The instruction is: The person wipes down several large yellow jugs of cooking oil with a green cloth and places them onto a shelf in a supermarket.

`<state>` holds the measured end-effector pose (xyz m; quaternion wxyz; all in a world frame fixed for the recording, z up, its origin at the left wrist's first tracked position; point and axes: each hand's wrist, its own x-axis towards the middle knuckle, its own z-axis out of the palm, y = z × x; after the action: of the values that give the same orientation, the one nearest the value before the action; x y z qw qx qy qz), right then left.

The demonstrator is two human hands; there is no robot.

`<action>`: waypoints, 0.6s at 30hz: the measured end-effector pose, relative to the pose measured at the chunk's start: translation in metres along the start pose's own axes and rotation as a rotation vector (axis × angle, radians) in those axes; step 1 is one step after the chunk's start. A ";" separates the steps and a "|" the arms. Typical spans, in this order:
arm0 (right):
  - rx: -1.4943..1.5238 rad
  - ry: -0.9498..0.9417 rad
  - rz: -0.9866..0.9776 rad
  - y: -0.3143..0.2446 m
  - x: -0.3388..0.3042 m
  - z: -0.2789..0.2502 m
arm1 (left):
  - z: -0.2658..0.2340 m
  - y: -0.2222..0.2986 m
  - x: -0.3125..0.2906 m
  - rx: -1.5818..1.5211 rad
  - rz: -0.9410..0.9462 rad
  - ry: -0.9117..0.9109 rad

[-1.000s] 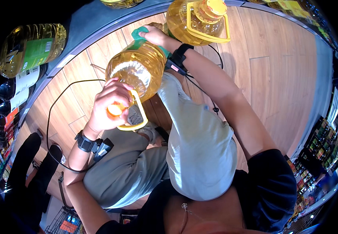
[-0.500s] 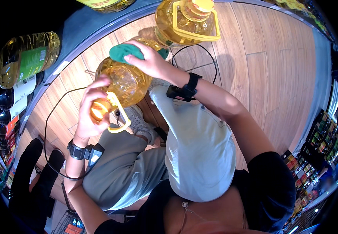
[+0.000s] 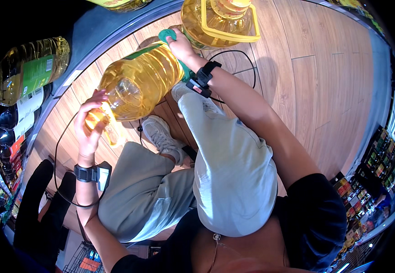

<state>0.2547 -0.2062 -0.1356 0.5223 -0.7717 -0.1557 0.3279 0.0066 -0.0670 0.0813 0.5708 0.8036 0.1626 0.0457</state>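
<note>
A large clear bottle of golden oil lies tilted on its side in front of me, its neck pointing toward my left. My left hand is closed around its orange-yellow cap, beside the yellow carrying handle. At the far end, my right hand grips a green cloth; part of the cloth hangs down along the bottle's base. Just beyond that hand stands a second big oil bottle with a yellow handle. The fingertips of my right hand are partly hidden by the cloth.
A blue-grey shelf edge curves along the far left, holding another oil bottle and dark bottles. Black cables loop from both wristbands over the wood-look floor. Another person's dark-clad legs are at the left. My shoe is close below the bottle.
The bottle has tipped further onto its side, showing more of its length. My left hand has shifted left with the cap; my right hand and the cloth have moved away toward the base.
</note>
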 end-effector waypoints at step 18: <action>-0.281 -0.081 -0.353 -0.066 -0.056 0.027 | -0.024 -0.053 -0.036 -0.396 -0.283 0.459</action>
<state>0.2021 -0.1926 -0.0633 0.4524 -0.7838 -0.3533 0.2372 -0.0447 -0.0412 0.0440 0.6651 0.6151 0.3849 0.1763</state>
